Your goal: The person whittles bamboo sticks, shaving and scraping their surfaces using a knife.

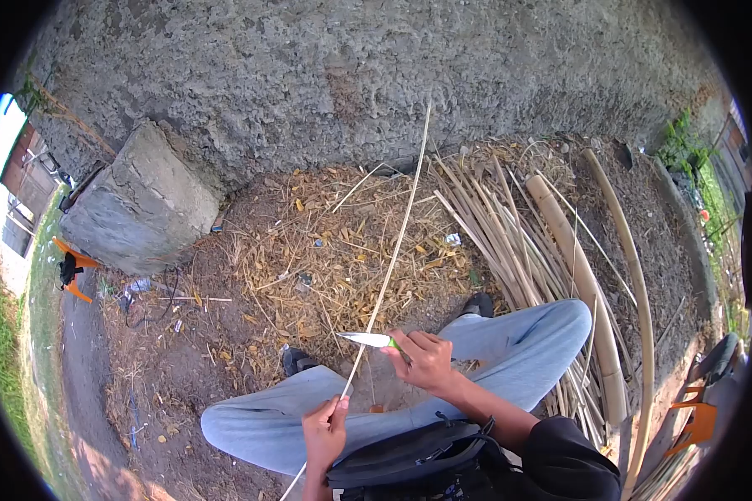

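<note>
My left hand (324,430) is closed around the lower part of a long, thin bamboo strip (398,242). The strip slants up and away from me, its far end in front of the rough wall. My right hand (422,359) grips a knife (368,339) by its green handle, most of which the fingers hide. The pale blade points left and lies across the strip, a little above my left hand. Whether the edge is cutting into the strip I cannot tell. Both hands are over my lap, between my bent knees.
Split bamboo strips (497,238), a thick bamboo pole (581,284) and a thinner curved pole (631,259) lie to my right. A concrete block (146,200) stands at the left, before the wall (351,83). Shavings and dry leaves (334,250) cover the ground ahead.
</note>
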`<state>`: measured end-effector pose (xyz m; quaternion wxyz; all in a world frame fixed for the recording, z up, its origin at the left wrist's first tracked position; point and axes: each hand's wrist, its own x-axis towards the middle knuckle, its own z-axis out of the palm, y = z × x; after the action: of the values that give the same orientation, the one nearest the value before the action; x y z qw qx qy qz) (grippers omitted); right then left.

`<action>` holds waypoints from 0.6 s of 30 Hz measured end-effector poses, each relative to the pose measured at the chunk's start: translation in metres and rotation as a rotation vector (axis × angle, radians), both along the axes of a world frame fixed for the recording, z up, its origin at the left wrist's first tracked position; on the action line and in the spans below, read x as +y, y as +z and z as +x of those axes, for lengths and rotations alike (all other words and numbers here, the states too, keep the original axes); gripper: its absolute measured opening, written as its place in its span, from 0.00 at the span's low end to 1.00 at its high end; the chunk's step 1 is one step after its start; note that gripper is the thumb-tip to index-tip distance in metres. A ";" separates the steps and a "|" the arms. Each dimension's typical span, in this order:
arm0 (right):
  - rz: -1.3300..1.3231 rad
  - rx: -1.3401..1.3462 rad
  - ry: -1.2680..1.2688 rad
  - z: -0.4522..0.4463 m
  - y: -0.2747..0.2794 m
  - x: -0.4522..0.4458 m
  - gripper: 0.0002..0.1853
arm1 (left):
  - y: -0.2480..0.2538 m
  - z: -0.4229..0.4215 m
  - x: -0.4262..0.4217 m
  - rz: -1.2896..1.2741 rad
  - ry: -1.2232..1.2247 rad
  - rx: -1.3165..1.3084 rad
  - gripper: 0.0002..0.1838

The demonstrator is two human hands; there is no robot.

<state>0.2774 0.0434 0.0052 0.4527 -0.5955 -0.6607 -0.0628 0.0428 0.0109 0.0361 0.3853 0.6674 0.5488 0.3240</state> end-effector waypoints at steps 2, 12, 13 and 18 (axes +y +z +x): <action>-0.029 -0.002 0.010 0.000 0.000 0.000 0.15 | 0.000 0.000 0.000 0.001 0.005 -0.006 0.08; -0.026 -0.032 0.018 -0.001 0.003 0.000 0.15 | -0.008 -0.008 -0.003 0.014 0.003 0.045 0.07; -0.019 -0.036 0.013 -0.001 0.003 0.000 0.15 | -0.007 -0.008 -0.004 -0.005 -0.002 0.071 0.07; -0.020 -0.045 0.015 0.000 -0.002 0.001 0.15 | 0.000 -0.006 -0.003 0.074 -0.006 0.119 0.06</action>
<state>0.2772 0.0440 0.0036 0.4324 -0.5935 -0.6756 -0.0662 0.0366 0.0079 0.0363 0.3280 0.7010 0.5563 0.3028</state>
